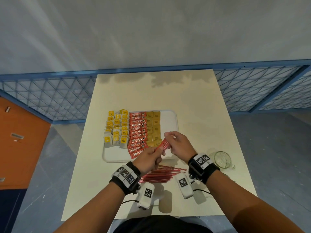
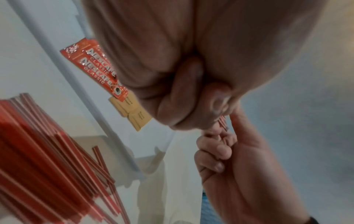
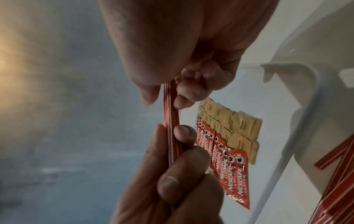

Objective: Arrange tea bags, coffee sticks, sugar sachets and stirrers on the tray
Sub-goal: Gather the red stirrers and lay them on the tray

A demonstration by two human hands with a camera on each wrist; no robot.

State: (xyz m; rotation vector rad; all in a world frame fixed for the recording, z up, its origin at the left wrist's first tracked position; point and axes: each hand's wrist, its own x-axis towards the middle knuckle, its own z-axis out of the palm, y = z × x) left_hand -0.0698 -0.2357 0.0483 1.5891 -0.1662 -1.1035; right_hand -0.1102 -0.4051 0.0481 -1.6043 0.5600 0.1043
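Observation:
A white tray [image 1: 170, 118] holds yellow-tagged tea bags [image 1: 116, 130] on its left, red coffee sticks [image 1: 138, 132] in the middle and tan sugar sachets [image 1: 154, 125] beside them. Both hands hold a small bundle of red striped stirrers [image 1: 164, 145] above the tray's near right part. My left hand [image 1: 151, 157] grips the bundle's lower end [image 3: 173, 150]. My right hand [image 1: 176, 143] pinches the upper end [image 3: 169, 89]. A loose pile of stirrers [image 1: 159, 174] lies on the table before the tray, also seen as a red heap [image 2: 38, 159] in the left wrist view.
An empty glass jar [image 1: 222, 159] lies on its side to the right of the tray. The cream table [image 1: 202, 115] ends at a blue mesh fence [image 1: 50, 98] behind. The tray's right strip is bare white.

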